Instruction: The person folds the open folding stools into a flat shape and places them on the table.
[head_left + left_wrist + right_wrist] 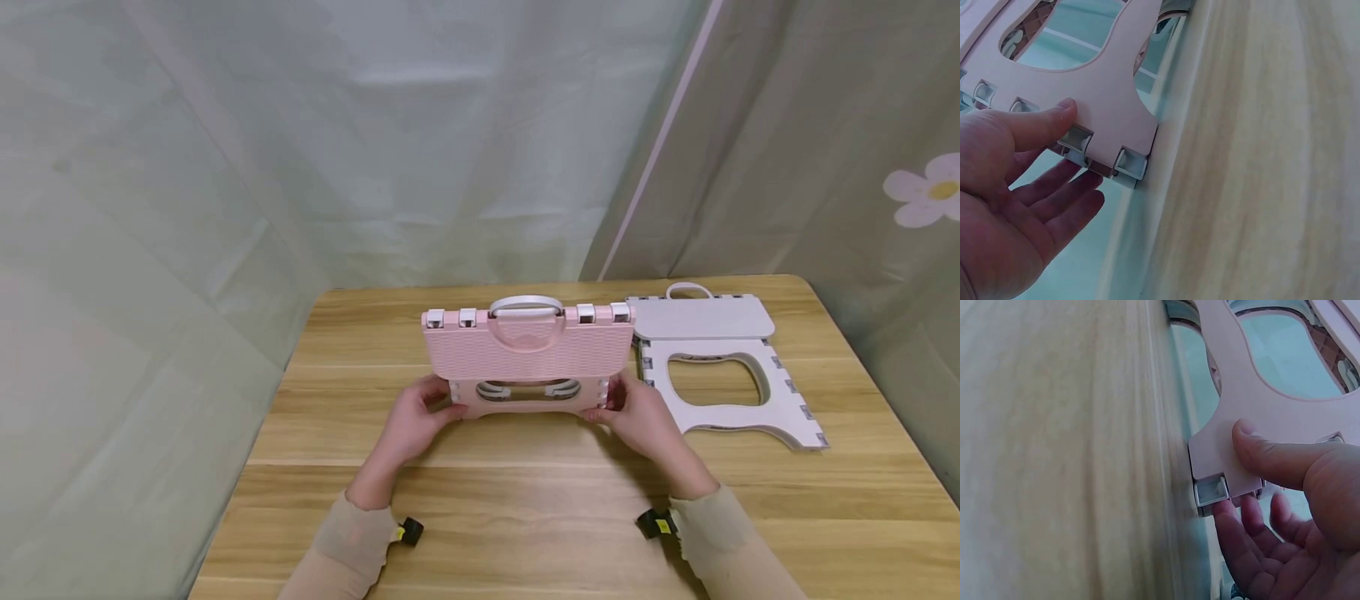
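Observation:
A pink folding stool [525, 354] stands upright on the table, its textured top panel hanging partly tilted over the leg panel and a white carry handle at its upper edge. At the left side of the leg panel, my left hand [414, 421] grips the edge; in the left wrist view its thumb [1054, 122] lies on the front face, fingers behind. My right hand [637, 415] grips the opposite edge the same way, with its thumb [1266, 456] on the panel's face near the bottom corner. Inner parts of the stool are mostly hidden.
To the right lies a folded white stool [720, 417] with its own carry handle, close to the pink one. Everything rests on a wood-grain table [525, 508]. Pale curtains [450, 150] hang behind and along both sides of it.

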The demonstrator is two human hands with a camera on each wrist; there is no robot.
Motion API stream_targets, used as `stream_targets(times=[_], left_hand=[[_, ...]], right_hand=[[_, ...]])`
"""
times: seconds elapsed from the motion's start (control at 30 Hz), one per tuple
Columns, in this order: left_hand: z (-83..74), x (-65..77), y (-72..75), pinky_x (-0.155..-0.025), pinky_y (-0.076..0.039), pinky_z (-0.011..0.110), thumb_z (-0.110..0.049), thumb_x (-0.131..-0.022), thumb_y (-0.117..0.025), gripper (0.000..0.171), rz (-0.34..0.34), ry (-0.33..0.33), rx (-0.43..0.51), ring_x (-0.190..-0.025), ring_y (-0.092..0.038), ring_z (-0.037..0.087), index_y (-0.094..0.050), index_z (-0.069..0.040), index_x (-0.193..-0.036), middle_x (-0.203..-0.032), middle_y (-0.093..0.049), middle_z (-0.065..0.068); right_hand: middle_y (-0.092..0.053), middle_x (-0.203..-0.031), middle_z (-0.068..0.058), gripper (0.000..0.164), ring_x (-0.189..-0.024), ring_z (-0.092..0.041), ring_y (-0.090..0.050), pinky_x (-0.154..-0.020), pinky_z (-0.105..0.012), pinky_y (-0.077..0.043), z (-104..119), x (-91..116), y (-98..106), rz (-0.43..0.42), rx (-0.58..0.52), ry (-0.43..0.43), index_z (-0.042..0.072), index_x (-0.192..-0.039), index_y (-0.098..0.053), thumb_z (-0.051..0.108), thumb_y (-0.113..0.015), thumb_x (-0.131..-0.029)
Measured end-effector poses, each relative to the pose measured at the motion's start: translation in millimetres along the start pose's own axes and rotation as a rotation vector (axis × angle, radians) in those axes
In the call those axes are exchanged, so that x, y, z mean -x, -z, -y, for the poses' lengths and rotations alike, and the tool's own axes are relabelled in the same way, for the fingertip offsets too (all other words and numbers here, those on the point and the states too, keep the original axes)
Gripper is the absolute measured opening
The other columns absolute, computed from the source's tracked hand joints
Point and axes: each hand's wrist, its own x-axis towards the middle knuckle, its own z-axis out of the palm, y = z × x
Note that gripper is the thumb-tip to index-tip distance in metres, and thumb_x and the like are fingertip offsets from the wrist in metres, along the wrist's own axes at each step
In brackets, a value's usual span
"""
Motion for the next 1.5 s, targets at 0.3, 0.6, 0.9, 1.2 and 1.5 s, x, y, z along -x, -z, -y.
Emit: stream_targets(times=[0.3,0.6,0.9,1.2,1.5], left_hand=[[2.0,0.5,-1.4,-0.102,-0.056,0.051,0.0,-0.084,-0.09,0.022,-0.052,0.03,0.015,-0.11,-0.073,0.028,-0.076,-0.006,-0.1,-0.103,-0.077,0.005],[2.2,1.0,-1.5,-0.101,-0.056,0.051,0.002,-0.082,-0.091,0.044,-0.072,0.074,0.115,-0.11,-0.071,0.03,-0.068,-0.004,-0.12,-0.113,-0.076,0.012],[2.3,0.5,-2.0,-0.099,-0.057,0.049,-0.002,-0.086,-0.089,0.035,-0.04,0.076,0.044,-0.113,-0.072,0.03,-0.078,-0.003,-0.12,-0.118,-0.077,0.013],[2.8,-0.1,-2.9,-0.098,-0.058,0.043,-0.002,-0.09,-0.086,0.035,0.005,0.079,0.101,-0.112,-0.072,0.025,-0.077,-0.006,-0.124,-0.12,-0.077,0.009],[0.4,0.0,-3.5,-0.095,-0.059,0.038,-0.001,-0.093,-0.082,0.035,0.007,0.08,0.114,-0.112,-0.072,0.027,-0.075,-0.003,-0.127,-0.122,-0.076,0.012]], right_hand=[[-0.066,-0.115,-0.018,0.057,-0.102,-0.036,-0.065,-0.09,-0.055,-0.054,-1.3,-1.1,-1.5,-0.048,0.054,0.086,0.0,-0.13,-0.071,0.02,-0.095,-0.083],[-0.068,-0.122,-0.02,0.053,-0.115,-0.042,-0.064,-0.101,-0.061,-0.049,-2.8,-1.2,-2.6,-0.086,0.042,0.11,0.002,-0.131,-0.074,0.021,-0.094,-0.085],[-0.077,-0.112,-0.014,0.037,-0.099,-0.03,-0.075,-0.09,-0.052,-0.058,-0.8,-1.6,-3.2,-0.073,0.002,0.099,0.003,-0.12,-0.077,0.018,-0.09,-0.088],[-0.076,-0.121,-0.02,0.038,-0.113,-0.037,-0.073,-0.098,-0.056,-0.056,-0.4,0.7,-3.8,-0.038,-0.028,0.097,0.001,-0.126,-0.073,0.02,-0.084,-0.094],[-0.077,-0.119,-0.017,0.034,-0.116,-0.036,-0.07,-0.098,-0.057,-0.054,-0.7,0.8,-3.6,-0.05,-0.004,0.099,0.004,-0.121,-0.074,0.019,-0.084,-0.093]])
